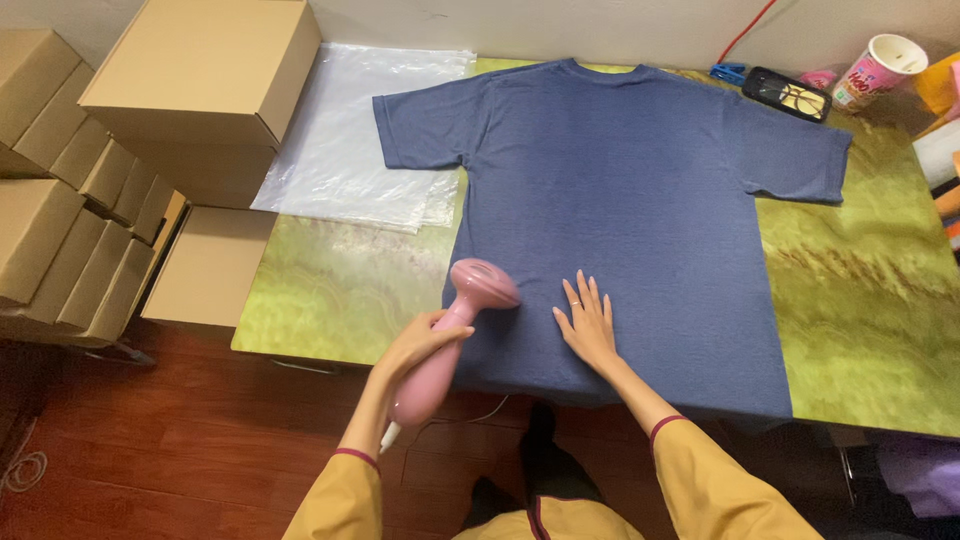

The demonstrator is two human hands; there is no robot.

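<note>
A blue T-shirt [620,200] lies spread flat, face down or up cannot be told, across the green marbled tabletop [880,300], filling the middle of the frame with its collar toward the upper edge and its hem hanging just over the near edge of the tabletop. Both short sleeves are stretched outward.

The left hand [425,340], at lower centre-left of the frame, is wrapped tight around the handle of a pink handheld garment steamer [455,325]. The steamer's rounded head rests on the lower left part of the T-shirt, while its white cord end sticks out below the hand, over the dark wooden floor [150,460].

The right hand [588,322], just right of the steamer's head, lies palm down on the fabric with its fingers spread and straight, pressing the lower middle of the T-shirt flat. A ring shows on one finger. Both arms wear yellow sleeves with dark red cuffs.

In the upper left of the frame a stack of clear plastic bags [370,130] lies on the tabletop, partly under the shirt's sleeve. Left of it stand brown cardboard boxes [200,80]. In the upper right corner sit a paper cup [880,68] and a dark flat case [787,94].
</note>
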